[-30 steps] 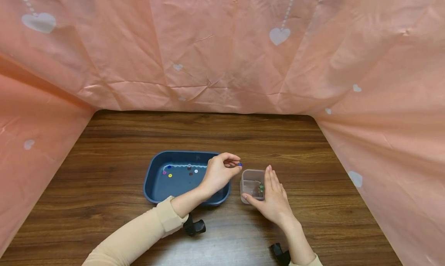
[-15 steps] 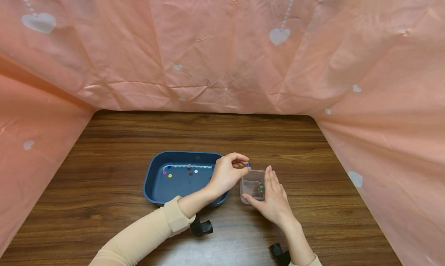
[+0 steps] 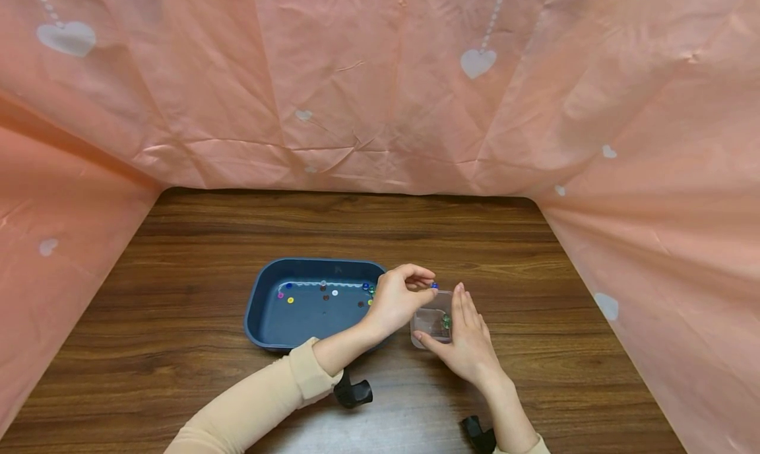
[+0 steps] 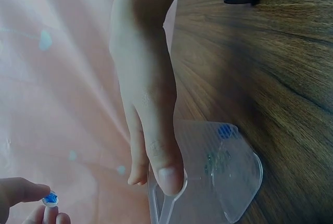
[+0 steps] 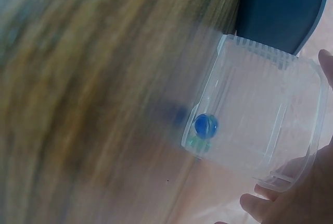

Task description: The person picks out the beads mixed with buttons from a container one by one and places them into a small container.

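Observation:
My left hand (image 3: 400,299) pinches a clear marble with a blue swirl (image 4: 50,198) between thumb and fingertips, above the far rim of a small clear plastic container (image 3: 426,322). My right hand (image 3: 472,342) rests against that container, straight fingers along its right side and thumb at the near rim. In the right wrist view, a blue marble (image 5: 206,126) and a green marble (image 5: 196,144) show inside the container, close together in one corner. Part of the container's far side is hidden behind the left fingers in the head view.
A dark blue tub (image 3: 255,325) stands left of the container, holding several small buttons, such as a yellow button (image 3: 290,300) and a white button (image 3: 335,293), plus several marbles near its right end. A pink curtain (image 3: 356,111) encloses the wooden table (image 3: 208,229).
My left hand has moved right with the blue marble, from beside the tub's right edge to over the container. The right hand and the container have stayed in place.

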Demonstrator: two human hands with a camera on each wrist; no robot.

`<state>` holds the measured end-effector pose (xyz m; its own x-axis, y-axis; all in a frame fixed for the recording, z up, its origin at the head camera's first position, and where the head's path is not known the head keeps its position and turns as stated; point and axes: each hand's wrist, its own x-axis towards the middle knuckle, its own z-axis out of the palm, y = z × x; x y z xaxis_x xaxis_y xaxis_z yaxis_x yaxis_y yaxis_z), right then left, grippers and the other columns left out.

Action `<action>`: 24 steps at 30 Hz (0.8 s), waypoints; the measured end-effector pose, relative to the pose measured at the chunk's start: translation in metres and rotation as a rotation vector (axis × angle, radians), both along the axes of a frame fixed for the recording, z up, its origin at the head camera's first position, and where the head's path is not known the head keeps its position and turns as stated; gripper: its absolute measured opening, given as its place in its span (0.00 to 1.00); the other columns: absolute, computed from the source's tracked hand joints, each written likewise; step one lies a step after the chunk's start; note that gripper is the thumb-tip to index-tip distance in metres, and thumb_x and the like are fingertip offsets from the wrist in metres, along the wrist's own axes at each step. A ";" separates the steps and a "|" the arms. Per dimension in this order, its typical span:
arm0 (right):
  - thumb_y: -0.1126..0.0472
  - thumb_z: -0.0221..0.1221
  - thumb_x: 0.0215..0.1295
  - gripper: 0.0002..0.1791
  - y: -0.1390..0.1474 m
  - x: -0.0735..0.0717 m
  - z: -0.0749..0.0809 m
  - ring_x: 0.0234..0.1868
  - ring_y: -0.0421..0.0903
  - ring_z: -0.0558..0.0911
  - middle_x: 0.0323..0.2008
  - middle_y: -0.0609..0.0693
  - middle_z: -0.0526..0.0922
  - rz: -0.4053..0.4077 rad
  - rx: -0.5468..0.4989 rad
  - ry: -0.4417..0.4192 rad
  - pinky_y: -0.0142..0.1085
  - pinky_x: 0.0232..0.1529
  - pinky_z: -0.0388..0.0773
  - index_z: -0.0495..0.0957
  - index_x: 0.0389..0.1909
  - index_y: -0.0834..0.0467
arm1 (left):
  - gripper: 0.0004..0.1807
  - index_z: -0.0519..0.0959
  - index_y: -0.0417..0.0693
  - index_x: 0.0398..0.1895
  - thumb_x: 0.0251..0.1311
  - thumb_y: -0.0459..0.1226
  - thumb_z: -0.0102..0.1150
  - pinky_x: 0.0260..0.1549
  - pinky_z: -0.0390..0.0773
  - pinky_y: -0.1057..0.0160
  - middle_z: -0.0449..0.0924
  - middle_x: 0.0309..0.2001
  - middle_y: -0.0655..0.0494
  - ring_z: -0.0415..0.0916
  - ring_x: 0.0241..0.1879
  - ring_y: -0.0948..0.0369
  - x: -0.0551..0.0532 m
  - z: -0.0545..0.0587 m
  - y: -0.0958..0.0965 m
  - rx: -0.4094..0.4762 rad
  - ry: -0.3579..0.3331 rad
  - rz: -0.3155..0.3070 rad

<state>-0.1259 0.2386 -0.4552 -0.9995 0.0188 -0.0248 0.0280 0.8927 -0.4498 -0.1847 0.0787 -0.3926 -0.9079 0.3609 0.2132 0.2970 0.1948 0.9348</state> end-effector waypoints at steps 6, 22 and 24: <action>0.24 0.50 0.47 0.64 0.000 0.000 0.000 0.71 0.57 0.40 0.72 0.57 0.34 -0.003 0.002 0.004 0.60 0.64 0.45 0.31 0.70 0.61 | 0.11 0.80 0.43 0.39 0.50 0.33 0.63 0.39 0.76 0.69 0.82 0.35 0.53 0.79 0.37 0.62 0.001 0.001 0.005 0.029 -0.009 -0.015; 0.23 0.49 0.46 0.65 0.000 0.000 0.001 0.71 0.57 0.40 0.72 0.57 0.33 -0.004 -0.006 -0.016 0.61 0.63 0.45 0.31 0.70 0.60 | 0.11 0.80 0.44 0.40 0.51 0.34 0.63 0.40 0.77 0.67 0.82 0.35 0.54 0.80 0.37 0.61 0.002 0.000 0.013 0.041 -0.008 -0.023; 0.23 0.49 0.46 0.65 0.000 0.000 0.001 0.71 0.57 0.40 0.72 0.57 0.33 -0.004 -0.005 -0.016 0.61 0.63 0.45 0.31 0.70 0.60 | 0.11 0.80 0.44 0.40 0.51 0.34 0.63 0.40 0.77 0.66 0.82 0.35 0.54 0.80 0.37 0.62 0.002 0.000 0.014 0.039 -0.004 -0.023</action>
<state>-0.1261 0.2386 -0.4539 -0.9989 0.0229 -0.0406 0.0388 0.8902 -0.4540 -0.1825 0.0925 -0.3925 -0.9002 0.3734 0.2242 0.2976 0.1513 0.9426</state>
